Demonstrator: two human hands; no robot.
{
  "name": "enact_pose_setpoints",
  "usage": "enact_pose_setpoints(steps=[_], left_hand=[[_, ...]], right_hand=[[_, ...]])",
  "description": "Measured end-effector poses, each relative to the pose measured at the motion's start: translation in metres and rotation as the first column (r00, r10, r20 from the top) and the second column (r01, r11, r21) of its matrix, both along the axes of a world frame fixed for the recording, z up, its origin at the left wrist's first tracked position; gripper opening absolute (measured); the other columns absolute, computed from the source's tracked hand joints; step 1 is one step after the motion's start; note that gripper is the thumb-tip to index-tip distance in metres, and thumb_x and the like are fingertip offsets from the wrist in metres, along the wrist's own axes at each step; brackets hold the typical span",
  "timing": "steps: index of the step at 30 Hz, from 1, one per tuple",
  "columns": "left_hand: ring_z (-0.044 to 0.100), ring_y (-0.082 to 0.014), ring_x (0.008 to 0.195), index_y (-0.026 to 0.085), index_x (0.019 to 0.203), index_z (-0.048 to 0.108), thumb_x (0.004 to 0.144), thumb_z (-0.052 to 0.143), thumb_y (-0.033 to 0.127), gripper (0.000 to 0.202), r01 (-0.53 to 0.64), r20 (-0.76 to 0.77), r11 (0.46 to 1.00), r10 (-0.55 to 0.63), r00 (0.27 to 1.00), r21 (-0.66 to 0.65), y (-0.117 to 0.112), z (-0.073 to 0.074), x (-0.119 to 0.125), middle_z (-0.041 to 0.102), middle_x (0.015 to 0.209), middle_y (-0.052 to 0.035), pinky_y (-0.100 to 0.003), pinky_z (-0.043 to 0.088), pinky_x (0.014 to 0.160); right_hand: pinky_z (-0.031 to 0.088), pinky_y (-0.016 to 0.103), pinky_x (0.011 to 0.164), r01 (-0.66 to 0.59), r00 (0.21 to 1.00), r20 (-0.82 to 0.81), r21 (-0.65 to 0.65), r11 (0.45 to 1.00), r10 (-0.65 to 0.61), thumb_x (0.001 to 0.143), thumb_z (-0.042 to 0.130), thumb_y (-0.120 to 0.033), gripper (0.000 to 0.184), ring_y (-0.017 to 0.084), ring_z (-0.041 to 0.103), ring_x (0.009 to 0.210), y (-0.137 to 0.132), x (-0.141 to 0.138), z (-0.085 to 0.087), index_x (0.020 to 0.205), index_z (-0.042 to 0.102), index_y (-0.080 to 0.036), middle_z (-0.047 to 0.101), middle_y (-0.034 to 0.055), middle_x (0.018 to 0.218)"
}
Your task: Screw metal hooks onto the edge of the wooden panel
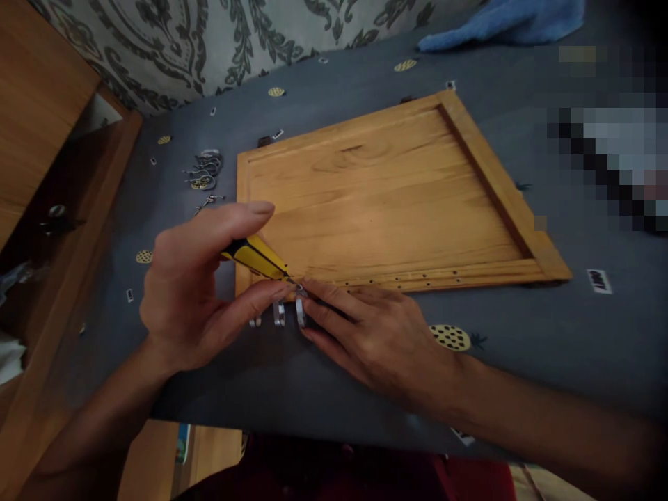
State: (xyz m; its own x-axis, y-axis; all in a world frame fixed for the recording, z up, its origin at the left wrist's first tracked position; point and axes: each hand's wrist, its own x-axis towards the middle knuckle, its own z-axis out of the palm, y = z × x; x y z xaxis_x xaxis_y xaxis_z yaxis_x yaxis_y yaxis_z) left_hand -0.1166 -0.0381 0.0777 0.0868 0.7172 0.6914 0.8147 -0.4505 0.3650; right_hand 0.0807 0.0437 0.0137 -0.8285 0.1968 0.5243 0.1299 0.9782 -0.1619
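A yellow and black screwdriver [259,259] is gripped in my left hand [182,292], its handle partly hidden by the palm. Its tip points down to the near left edge of a framed wooden board [396,202]. My right hand [376,327] lies along that edge, fingertips closed around a small metal hook [300,313] right at the tip. Just left of it, another metal hook [279,313] hangs from the edge. Small dark holes [398,283] dot the near rail. Any screw under the fingertips is hidden.
Loose metal hooks [207,165] lie in a pile left of the board, with small screws [209,202] nearer me. A blue cloth [511,24] rests at the back right. Wooden shelving [104,195] borders the left side of the grey patterned tablecloth [522,362].
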Motion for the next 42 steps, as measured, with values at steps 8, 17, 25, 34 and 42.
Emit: enact_pose_setpoints(steps=[8,17,25,34,42], left_hand=[[0.069,-0.0193,0.104,0.040,0.131,0.055,0.078,0.076,0.017,0.062,-0.162,-0.021,0.986,0.161,0.987,-0.051,-0.007,0.007,0.009,0.067,0.119,0.0050,-0.035,0.062,0.092],[0.070,-0.0187,0.106,0.041,0.132,0.052,0.081,0.073,0.016,0.061,0.008,0.025,0.985,-0.004,1.000,-0.170,0.003,0.012,0.009,0.069,0.119,0.0067,-0.035,0.062,0.087],[0.068,-0.0165,0.110,0.042,0.135,0.048,0.085,0.069,0.017,0.060,-0.037,-0.008,0.992,0.036,0.999,-0.123,0.005,0.006,0.014,0.067,0.123,0.0078,-0.034,0.060,0.094],[0.065,-0.0190,0.116,0.043,0.134,0.046,0.089,0.059,0.013,0.055,-0.030,0.079,0.970,0.050,0.996,-0.241,0.001,0.006,0.012,0.062,0.129,0.0101,-0.045,0.057,0.102],[0.074,-0.0173,0.093,0.035,0.131,0.043,0.093,0.057,0.021,0.043,-0.134,-0.018,0.989,0.134,0.991,-0.064,0.003,0.008,0.012,0.059,0.125,0.0076,-0.029,0.064,0.069]], right_hand=[[0.053,0.035,0.057,0.009,1.000,0.026,0.014,1.000,-0.009,0.099,0.049,-0.030,0.027,0.017,0.068,0.070,0.000,0.001,-0.002,0.106,0.071,-0.017,0.070,0.0036,0.122],[0.050,0.033,0.055,0.007,1.000,0.018,-0.013,1.000,-0.007,0.096,0.054,-0.030,0.024,0.017,0.068,0.071,0.000,0.001,-0.003,0.109,0.071,-0.017,0.071,0.0058,0.119],[0.052,0.035,0.060,0.006,1.000,-0.009,-0.012,1.000,-0.006,0.095,0.057,-0.030,0.024,0.019,0.068,0.077,0.000,-0.001,-0.001,0.107,0.071,-0.015,0.071,0.0055,0.117],[0.051,0.035,0.059,0.008,1.000,0.004,-0.014,1.000,-0.008,0.094,0.058,-0.030,0.023,0.018,0.069,0.075,0.000,-0.001,-0.002,0.107,0.072,-0.016,0.072,0.0047,0.117],[0.050,0.034,0.055,0.006,1.000,0.008,-0.006,1.000,-0.006,0.096,0.056,-0.031,0.024,0.017,0.069,0.070,0.000,0.000,-0.002,0.105,0.072,-0.017,0.072,0.0044,0.118]])
